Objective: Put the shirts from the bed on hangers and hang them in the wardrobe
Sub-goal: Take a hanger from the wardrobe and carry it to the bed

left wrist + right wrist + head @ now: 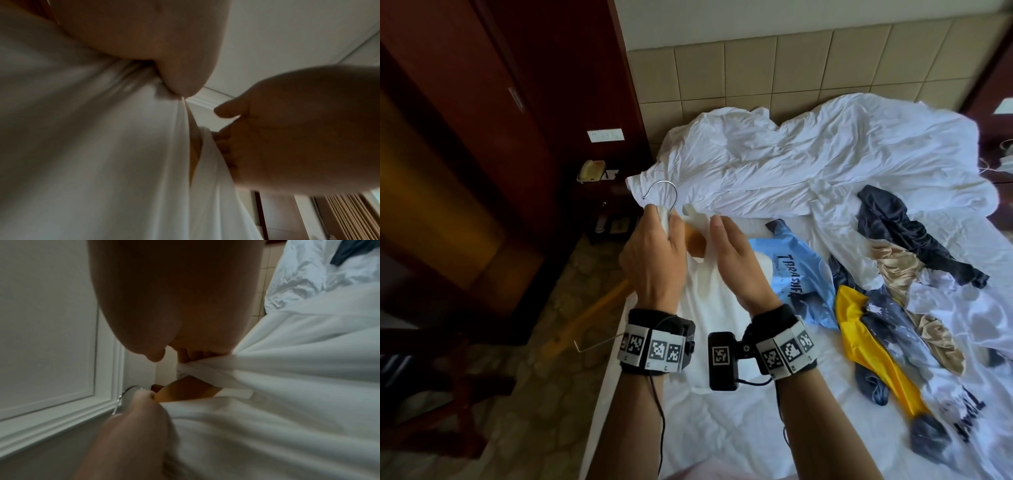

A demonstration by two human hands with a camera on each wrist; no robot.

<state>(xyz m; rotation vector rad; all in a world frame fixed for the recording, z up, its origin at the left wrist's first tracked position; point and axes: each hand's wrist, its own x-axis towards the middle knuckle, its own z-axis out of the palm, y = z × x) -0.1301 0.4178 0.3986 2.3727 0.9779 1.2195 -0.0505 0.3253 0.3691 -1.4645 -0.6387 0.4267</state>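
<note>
I hold a white shirt (709,298) over the bed's left edge, partly drawn over a wooden hanger (695,244). The hanger's metal hook (665,192) sticks up above my left hand (659,219), which grips the shirt's collar at the base of the hook. One bare wooden arm of the hanger (592,308) slants down to the lower left. My right hand (717,229) is just to the right; in the right wrist view its fingers (186,357) hook into a bunched edge of the shirt (287,369) above the hanger's wood (185,392).
Several other garments lie on the bed: a light blue shirt (794,274), a yellow one (859,329), a navy one (907,229), a beige one (900,267). A crumpled white duvet (791,154) fills the head end. The dark wooden wardrobe (465,137) stands left, beyond a nightstand with a phone (590,171).
</note>
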